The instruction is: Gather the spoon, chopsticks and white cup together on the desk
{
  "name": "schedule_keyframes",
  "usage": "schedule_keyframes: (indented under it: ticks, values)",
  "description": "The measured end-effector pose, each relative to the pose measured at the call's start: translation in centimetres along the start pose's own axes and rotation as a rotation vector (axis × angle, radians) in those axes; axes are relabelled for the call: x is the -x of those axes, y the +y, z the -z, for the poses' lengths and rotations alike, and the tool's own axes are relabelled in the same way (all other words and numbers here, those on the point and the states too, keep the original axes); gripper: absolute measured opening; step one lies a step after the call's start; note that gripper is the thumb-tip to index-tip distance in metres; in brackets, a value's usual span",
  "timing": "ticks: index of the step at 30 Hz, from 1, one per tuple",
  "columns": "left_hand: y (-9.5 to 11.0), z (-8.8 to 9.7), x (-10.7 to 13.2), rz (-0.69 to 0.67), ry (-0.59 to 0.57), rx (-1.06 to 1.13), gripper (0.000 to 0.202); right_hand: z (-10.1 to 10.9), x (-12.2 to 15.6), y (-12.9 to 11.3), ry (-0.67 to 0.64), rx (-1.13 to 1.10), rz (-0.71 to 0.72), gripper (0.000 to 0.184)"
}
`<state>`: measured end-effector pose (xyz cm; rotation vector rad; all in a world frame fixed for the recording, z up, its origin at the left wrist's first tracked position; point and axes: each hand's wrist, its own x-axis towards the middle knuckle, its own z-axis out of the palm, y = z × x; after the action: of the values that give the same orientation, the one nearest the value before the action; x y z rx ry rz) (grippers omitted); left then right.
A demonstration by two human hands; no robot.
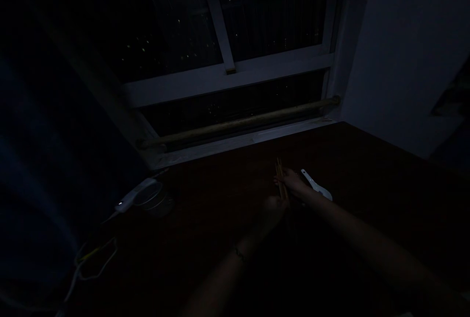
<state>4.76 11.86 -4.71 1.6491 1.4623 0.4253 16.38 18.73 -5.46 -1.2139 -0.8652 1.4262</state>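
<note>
The scene is very dark. Both my hands meet over a dark wooden table (367, 170) below a window. My right hand (293, 181) is closed round a bundle of thin yellowish sticks (279, 172), probably chopsticks, that point toward the window. My left hand (270, 213) is curled just below it, at the near end of the same bundle. A white ceramic spoon (316, 187) lies on the table right beside my right wrist.
A small metal pot or bowl (152, 198) sits at the table's left, with a white power strip (134, 193) and cables (93, 258) trailing off. The window frame (227, 75) and a horizontal rail (238, 122) run along the table's far edge. A wall stands at the right.
</note>
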Motion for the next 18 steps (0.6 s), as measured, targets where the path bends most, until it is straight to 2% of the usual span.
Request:
schedule_keyframes:
  ticks: [4,7,11,15,18]
  values:
    - [-1.0,0.3,0.0,-0.149,0.036,-0.089,0.049,-0.3,0.3,0.4,-0.032,0.021,-0.025,0.031]
    - [-1.2,0.6,0.5,-0.175,0.055,-0.149,0.045,-0.4,0.4,0.8,-0.056,0.035,-0.045,0.032]
    - [-0.5,1.0,1.2,-0.101,0.12,-0.182,0.036,-0.5,0.7,0.9,-0.095,0.202,0.002,0.038]
    - [0.4,1.2,1.7,0.011,0.153,-0.202,0.045,-0.8,1.5,0.4,-0.075,0.483,0.115,0.044]
    - [0.8,1.3,2.1,0.0,0.174,-0.275,0.047,-1.2,2.1,0.3,-0.122,0.506,0.141,0.045]
